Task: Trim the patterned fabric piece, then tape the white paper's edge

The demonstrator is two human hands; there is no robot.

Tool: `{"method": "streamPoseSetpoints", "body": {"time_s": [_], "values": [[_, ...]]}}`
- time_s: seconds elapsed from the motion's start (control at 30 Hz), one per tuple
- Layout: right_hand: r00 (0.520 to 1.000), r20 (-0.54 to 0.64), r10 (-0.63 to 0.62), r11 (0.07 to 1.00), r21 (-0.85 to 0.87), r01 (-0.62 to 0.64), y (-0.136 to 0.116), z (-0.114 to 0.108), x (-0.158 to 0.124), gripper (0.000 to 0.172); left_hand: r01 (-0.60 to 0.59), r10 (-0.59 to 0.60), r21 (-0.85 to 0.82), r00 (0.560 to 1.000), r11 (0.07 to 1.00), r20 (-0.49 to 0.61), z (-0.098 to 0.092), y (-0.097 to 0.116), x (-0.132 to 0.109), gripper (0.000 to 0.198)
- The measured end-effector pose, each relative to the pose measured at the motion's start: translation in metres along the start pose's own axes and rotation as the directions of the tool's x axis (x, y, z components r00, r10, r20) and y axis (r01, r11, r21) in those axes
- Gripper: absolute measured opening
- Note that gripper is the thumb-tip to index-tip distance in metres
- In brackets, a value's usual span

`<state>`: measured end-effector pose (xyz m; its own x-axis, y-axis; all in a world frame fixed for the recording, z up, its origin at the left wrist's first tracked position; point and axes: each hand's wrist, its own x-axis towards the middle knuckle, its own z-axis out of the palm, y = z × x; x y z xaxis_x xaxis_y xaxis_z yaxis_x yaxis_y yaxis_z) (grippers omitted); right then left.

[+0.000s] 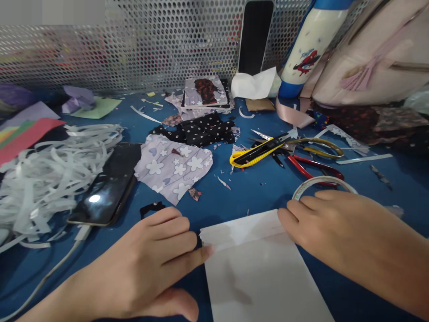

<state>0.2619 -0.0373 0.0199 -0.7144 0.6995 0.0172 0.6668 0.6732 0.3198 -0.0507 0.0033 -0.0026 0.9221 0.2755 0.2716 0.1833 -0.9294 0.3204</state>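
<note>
A white sheet of paper (264,277) lies at the front, with a whitish strip (239,237) across its far edge. My left hand (147,264) rests at the sheet's left side. Its pointing fingertip presses the strip's left end, the thumb is apart, and the other fingers are bent with nothing seen in them. My right hand (330,223) is closed at the far right corner of the sheet. A roll of tape (310,182) curves out from behind its knuckles; the fingers' grip on it is partly hidden.
Beyond the sheet lie a yellow utility knife (248,156), red-handled pliers (303,170) and flowered fabric (174,165). At left are a charging phone (107,188) and shredded paper strips (50,174). A bottle (310,49), another phone (256,36) and a pink bag (375,53) stand behind.
</note>
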Motion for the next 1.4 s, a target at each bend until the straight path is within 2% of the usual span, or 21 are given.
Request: {"method": "streamPoseSetpoints", "body": {"time_s": [0.7, 0.9, 1.13, 1.23, 1.4], "values": [[0.998, -0.038, -0.053, 0.996, -0.075, 0.050, 0.001, 0.007, 0.001, 0.017, 0.004, -0.005, 0.016, 0.999, 1.000, 0.039, -0.002, 0.001, -0.001, 0.048], [0.996, -0.030, -0.085, 0.990, -0.114, 0.081, 0.000, 0.007, 0.002, 0.014, -0.009, 0.008, 0.032, 0.999, 0.999, 0.031, -0.003, 0.001, 0.002, 0.048], [0.989, -0.086, -0.118, 0.983, -0.149, 0.104, 0.001, 0.013, 0.003, 0.013, -0.029, 0.029, 0.070, 1.000, 0.997, -0.001, -0.002, 0.000, 0.003, 0.050], [0.993, -0.052, -0.109, 0.984, -0.146, 0.101, 0.001, 0.014, 0.003, 0.014, -0.033, 0.034, 0.096, 0.999, 0.995, -0.005, -0.005, 0.002, 0.007, 0.051], [0.985, 0.160, -0.066, 0.987, -0.136, 0.088, 0.001, 0.008, 0.008, 0.016, -0.118, 0.127, 0.219, 0.992, 0.969, -0.024, -0.010, 0.004, 0.010, 0.049]]}}
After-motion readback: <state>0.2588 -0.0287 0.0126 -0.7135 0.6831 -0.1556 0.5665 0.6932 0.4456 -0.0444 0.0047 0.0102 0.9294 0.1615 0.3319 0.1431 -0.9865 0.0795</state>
